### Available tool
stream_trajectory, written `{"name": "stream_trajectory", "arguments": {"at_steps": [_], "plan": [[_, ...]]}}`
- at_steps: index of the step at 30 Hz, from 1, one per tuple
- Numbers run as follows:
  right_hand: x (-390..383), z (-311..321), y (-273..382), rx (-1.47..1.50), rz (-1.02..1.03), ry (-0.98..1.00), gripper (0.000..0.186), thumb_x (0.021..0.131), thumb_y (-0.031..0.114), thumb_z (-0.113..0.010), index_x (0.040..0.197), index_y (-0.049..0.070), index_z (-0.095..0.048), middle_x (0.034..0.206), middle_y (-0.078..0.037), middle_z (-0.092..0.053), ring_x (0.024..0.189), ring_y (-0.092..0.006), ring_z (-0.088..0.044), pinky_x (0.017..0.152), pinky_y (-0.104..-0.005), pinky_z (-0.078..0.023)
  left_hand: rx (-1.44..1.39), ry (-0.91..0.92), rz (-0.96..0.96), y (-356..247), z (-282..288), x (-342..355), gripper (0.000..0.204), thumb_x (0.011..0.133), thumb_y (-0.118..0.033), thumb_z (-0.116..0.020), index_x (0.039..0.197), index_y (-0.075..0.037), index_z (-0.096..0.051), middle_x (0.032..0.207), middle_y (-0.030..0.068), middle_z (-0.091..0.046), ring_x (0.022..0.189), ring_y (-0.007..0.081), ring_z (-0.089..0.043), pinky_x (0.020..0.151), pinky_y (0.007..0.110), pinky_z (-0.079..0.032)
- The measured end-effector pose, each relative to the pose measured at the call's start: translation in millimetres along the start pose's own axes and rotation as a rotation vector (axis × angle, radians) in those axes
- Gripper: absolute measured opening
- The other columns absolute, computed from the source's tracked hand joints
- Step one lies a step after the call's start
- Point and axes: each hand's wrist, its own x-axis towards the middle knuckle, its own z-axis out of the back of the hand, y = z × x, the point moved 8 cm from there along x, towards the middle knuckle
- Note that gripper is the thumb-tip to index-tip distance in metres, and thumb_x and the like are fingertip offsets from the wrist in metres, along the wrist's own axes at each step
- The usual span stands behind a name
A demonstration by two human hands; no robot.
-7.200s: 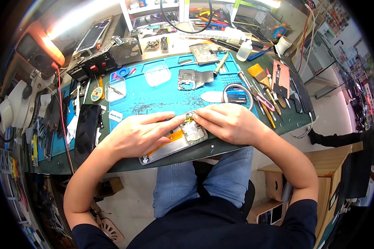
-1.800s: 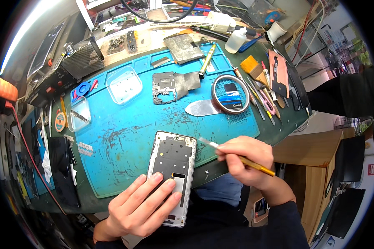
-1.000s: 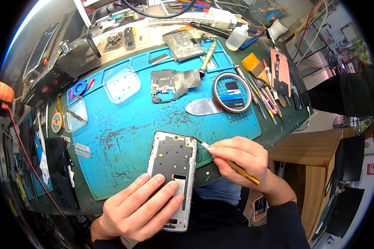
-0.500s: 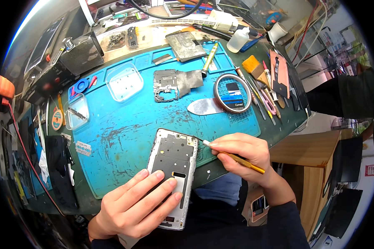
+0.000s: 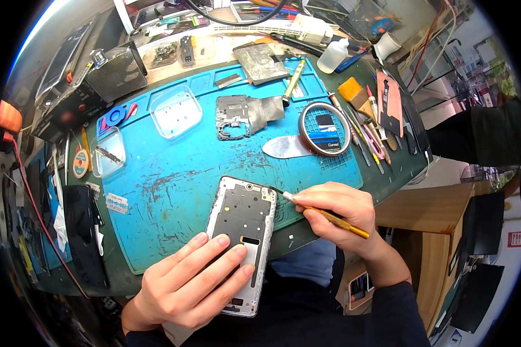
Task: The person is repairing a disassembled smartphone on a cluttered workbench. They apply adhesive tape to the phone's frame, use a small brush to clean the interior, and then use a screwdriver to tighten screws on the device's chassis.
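Observation:
My left hand (image 5: 185,283) grips a silver phone frame (image 5: 243,202) at the bench's front edge, its fingers laid across the dark inner face; the thumb is hidden. My right hand (image 5: 336,208) pinches a gold-handled craft knife (image 5: 351,226) with its thin dark tip at the frame's top right corner. Beyond the frame, on the blue mat (image 5: 150,220), lie a detached dark phone plate with grey sheet (image 5: 231,113), a thin oval metal pry blade (image 5: 281,147) and a tape roll (image 5: 304,124). A clear tray (image 5: 173,104) holds tiny screws.
A black phone (image 5: 85,237) lies left of the mat. A boxy metal device (image 5: 69,118) stands at back left, a squeeze bottle (image 5: 333,58) at back right. Brushes and tools (image 5: 370,136) crowd the right. A wooden cabinet (image 5: 417,205) stands right of my arm.
Earlier both hands rested on an opened phone with exposed parts; now the frame shows a dark face and my right hand holds the knife. Over the last second, frame and hands shift only slightly.

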Motion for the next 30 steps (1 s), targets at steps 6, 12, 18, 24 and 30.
{"name": "stream_trajectory", "arguments": {"at_steps": [6, 12, 18, 24, 30], "plan": [[0.9, -1.7, 2.2, -0.053, 0.057, 0.012, 0.034, 0.086, -0.002, -0.082, 0.12, -0.001, -0.077, 0.106, -0.014, -0.079, 0.09, -0.0279, -0.076, 0.078, -0.0352, -0.06, 0.008, 0.007, -0.009, -0.4, -0.4, -0.8, 0.024, 0.092, -0.015, -0.074, 0.114, -0.009, -0.082, 0.117, 0.0081, -0.079, 0.11, 0.0282, -0.077, 0.095, 0.043, -0.065], [1.0, 2.4, -0.3, 0.036, -0.009, -0.046, 0.023, 0.091, -0.003, -0.076, 0.114, -0.001, -0.08, 0.097, -0.014, -0.081, 0.086, -0.025, -0.079, 0.077, -0.0329, -0.061, 0.003, 0.026, 0.001, 0.1, -1.5, -1.7, 0.025, 0.092, -0.016, -0.073, 0.115, -0.01, -0.082, 0.118, 0.0085, -0.079, 0.111, 0.0282, -0.077, 0.096, 0.043, -0.065], [0.1, 5.1, -5.4, 0.12, -0.078, -0.056, 0.017, 0.099, 0.004, -0.07, 0.111, -0.003, -0.08, 0.094, -0.014, -0.081, 0.083, -0.0235, -0.079, 0.076, -0.0325, -0.061, 0.012, 0.019, -0.02, -0.7, -3.4, -2.9, 0.025, 0.093, -0.014, -0.072, 0.116, -0.01, -0.082, 0.118, 0.0088, -0.079, 0.111, 0.0281, -0.077, 0.097, 0.043, -0.064], [1.2, 4.3, -5.8, 0.139, -0.105, -0.059, 0.017, 0.101, 0.004, -0.068, 0.111, -0.005, -0.079, 0.093, -0.015, -0.08, 0.082, -0.0228, -0.078, 0.074, -0.0322, -0.061, 0.022, 0.023, -0.027, -1.8, -4.7, -4.4, 0.024, 0.093, -0.013, -0.072, 0.115, -0.009, -0.082, 0.118, 0.0089, -0.079, 0.11, 0.0284, -0.077, 0.097, 0.044, -0.064], [5.6, 0.0, -6.1, 0.149, -0.165, -0.012, 0.022, 0.104, 0.007, -0.063, 0.111, -0.007, -0.078, 0.101, -0.019, -0.081, 0.089, -0.0236, -0.079, 0.082, -0.033, -0.063, 0.017, 0.034, -0.029, -2.6, -6.3, -4.9, 0.023, 0.094, -0.013, -0.072, 0.115, -0.009, -0.082, 0.118, 0.0092, -0.079, 0.11, 0.0288, -0.077, 0.096, 0.044, -0.065]]}}
